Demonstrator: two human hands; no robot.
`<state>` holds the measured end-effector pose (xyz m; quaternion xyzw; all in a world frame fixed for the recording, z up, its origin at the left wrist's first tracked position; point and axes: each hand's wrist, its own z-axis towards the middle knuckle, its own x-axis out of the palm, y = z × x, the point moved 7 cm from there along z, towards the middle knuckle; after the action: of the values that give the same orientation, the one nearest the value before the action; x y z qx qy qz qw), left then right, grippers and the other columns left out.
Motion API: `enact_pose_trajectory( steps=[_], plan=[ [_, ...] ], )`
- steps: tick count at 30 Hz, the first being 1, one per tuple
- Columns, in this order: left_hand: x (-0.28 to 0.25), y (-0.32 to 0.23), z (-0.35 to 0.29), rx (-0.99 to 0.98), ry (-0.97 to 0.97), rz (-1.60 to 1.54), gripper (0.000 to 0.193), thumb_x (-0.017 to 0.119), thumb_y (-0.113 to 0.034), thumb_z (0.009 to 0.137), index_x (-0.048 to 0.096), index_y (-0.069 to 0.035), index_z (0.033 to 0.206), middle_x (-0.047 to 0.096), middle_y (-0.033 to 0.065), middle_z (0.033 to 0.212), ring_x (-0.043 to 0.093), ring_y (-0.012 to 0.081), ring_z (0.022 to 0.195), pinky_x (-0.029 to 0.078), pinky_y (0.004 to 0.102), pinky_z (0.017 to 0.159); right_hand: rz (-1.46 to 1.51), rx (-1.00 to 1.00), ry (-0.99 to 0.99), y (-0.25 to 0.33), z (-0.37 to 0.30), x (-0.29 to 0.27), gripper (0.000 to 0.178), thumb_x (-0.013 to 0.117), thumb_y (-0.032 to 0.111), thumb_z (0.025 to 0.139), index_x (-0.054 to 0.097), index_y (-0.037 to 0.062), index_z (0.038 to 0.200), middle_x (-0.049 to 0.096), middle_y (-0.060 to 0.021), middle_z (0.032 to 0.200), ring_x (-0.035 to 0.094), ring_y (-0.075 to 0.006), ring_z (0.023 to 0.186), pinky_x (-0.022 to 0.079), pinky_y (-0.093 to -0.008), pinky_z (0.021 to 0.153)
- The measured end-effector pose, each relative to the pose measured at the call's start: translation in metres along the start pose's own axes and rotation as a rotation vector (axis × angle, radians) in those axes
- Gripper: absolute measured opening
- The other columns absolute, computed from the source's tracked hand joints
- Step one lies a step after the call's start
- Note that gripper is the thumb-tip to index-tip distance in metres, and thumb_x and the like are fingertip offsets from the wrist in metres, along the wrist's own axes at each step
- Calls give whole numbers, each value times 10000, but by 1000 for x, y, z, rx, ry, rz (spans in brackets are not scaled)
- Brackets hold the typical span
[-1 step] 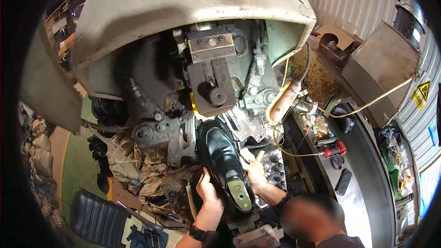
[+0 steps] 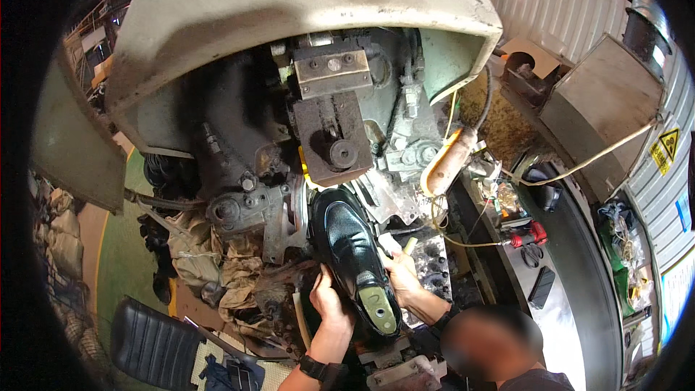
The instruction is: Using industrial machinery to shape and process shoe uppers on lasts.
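A black leather shoe (image 2: 340, 235), its toe pointing away from me, sits under the machine's dark metal head block (image 2: 331, 141). A green shoe last (image 2: 377, 307) with a round hole fills its heel opening. My left hand (image 2: 329, 298) is closed against the shoe's left side near the heel, a dark band around its wrist. On the other side my right hand (image 2: 407, 281) grips the shoe's right flank, its far fingers partly hidden. Two pale strips (image 2: 410, 246) show just beyond the right fingertips; what they are I cannot make out. The shoe's underside is hidden.
A large pale machine hood (image 2: 311, 0) overhangs the work. Right of the head hangs a lit lamp (image 2: 445, 165) on a cable. A red-and-black tool (image 2: 527, 234) lies on the metal bench to the right. A black chair (image 2: 153, 344) stands at lower left, near cloth sacks (image 2: 195, 257).
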<state>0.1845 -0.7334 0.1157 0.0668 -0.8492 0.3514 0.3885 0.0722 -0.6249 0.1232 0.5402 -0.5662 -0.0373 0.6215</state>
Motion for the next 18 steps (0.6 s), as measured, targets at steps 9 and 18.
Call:
enact_pose_trajectory(
  steps=[9,18],
  plan=[
    [-4,10,15,168,-29,63,308,563,-264,1039,676,15,1101,704,75,1047,665,188,877,548,323,774,194,-31,34,-16,21,-13,373,637,62,977,530,18,1332,706,-109,1078,711,-183,858,610,-331,731],
    [5,6,5,7,-28,0,340,572,-275,1026,678,32,1127,705,107,1088,682,213,865,558,339,779,173,-3,-10,-9,3,-3,266,663,156,983,618,17,1204,716,-69,1038,695,-144,845,575,-290,710]
  ],
)
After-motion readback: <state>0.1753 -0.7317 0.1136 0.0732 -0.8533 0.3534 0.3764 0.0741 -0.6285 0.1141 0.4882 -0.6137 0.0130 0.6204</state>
